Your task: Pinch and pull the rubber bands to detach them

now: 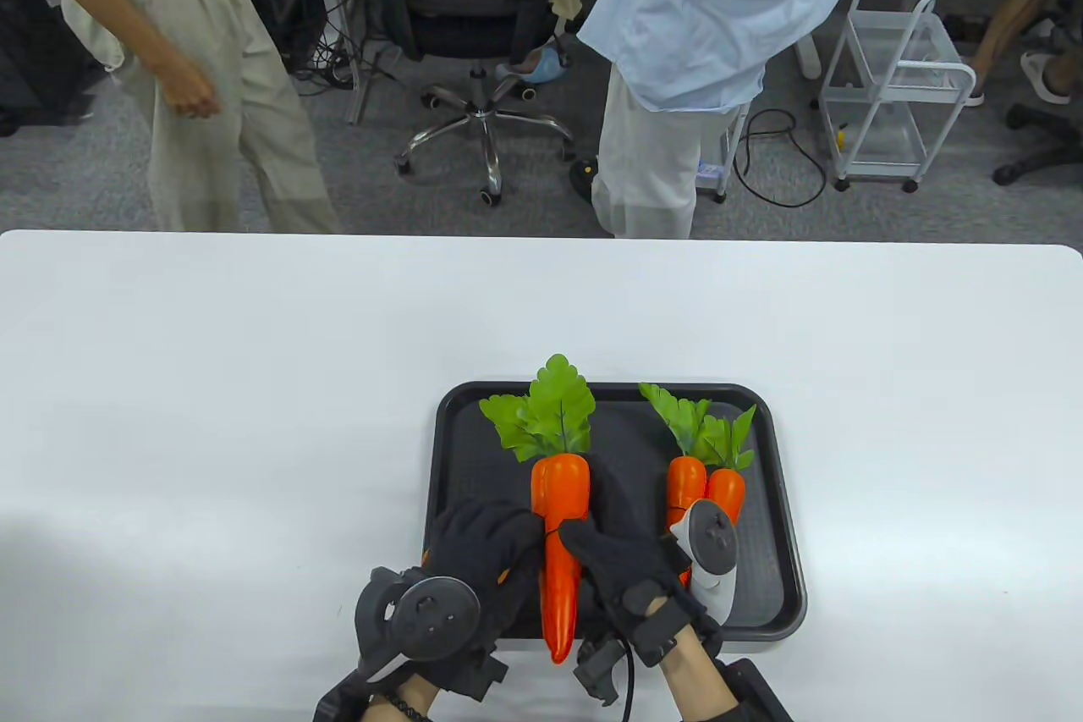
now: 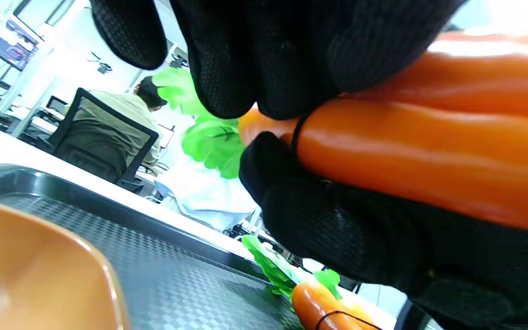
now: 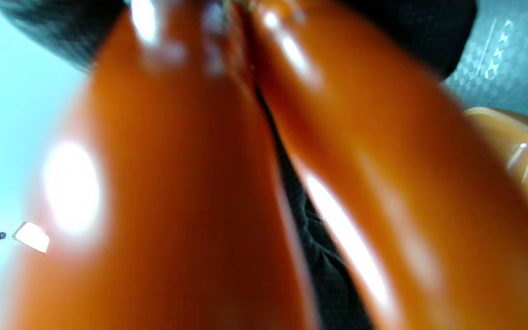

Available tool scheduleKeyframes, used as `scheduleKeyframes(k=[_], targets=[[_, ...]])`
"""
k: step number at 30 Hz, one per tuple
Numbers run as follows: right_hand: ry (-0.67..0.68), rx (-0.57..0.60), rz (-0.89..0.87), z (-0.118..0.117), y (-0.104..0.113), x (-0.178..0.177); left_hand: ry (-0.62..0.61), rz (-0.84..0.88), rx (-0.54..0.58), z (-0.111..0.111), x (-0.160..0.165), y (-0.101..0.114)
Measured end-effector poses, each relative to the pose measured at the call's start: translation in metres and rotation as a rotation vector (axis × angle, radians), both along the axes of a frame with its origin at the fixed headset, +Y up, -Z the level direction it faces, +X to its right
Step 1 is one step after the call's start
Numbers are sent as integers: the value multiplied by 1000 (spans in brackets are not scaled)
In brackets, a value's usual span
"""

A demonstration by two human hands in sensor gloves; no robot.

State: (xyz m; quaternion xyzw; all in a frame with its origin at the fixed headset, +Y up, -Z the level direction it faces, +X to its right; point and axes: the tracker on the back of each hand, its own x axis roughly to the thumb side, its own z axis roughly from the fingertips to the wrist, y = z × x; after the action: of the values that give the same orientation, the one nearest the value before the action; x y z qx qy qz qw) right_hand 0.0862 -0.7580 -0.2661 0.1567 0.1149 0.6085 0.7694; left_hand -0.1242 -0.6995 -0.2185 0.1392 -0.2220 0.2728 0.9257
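A bundle of two orange toy carrots (image 1: 560, 493) with green leaves is tied by a thin black rubber band (image 1: 552, 534) at its middle. It is over the black tray (image 1: 457, 434). My left hand (image 1: 529, 531) grips the bundle from the left, its fingertips (image 2: 227, 91) right at the band (image 2: 297, 133). My right hand (image 1: 579, 540) grips the same bundle from the right, thumb near the band. The right wrist view is filled by the blurred carrots (image 3: 190, 183). A second banded carrot bundle (image 1: 706, 485) lies on the tray's right side, also seen in the left wrist view (image 2: 328, 307).
The tray sits near the front edge of a white table (image 1: 211, 383). A blurred orange-tan shape (image 2: 30, 266) is close to the left wrist lens. Two people and an office chair (image 1: 474, 11) are beyond the table's far edge.
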Motion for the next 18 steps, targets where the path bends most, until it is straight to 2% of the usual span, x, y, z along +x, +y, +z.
scheduleKeyframes(k=[7,10,18], targets=[[12,-73,-58,-2,-8,5,-41,-50,24,3,7,0],[7,-123,-168,-4,-11,9,-66,-80,37,6,12,0],[-13,-71,-196,-7,-9,15,-81,-96,46,8,16,0]])
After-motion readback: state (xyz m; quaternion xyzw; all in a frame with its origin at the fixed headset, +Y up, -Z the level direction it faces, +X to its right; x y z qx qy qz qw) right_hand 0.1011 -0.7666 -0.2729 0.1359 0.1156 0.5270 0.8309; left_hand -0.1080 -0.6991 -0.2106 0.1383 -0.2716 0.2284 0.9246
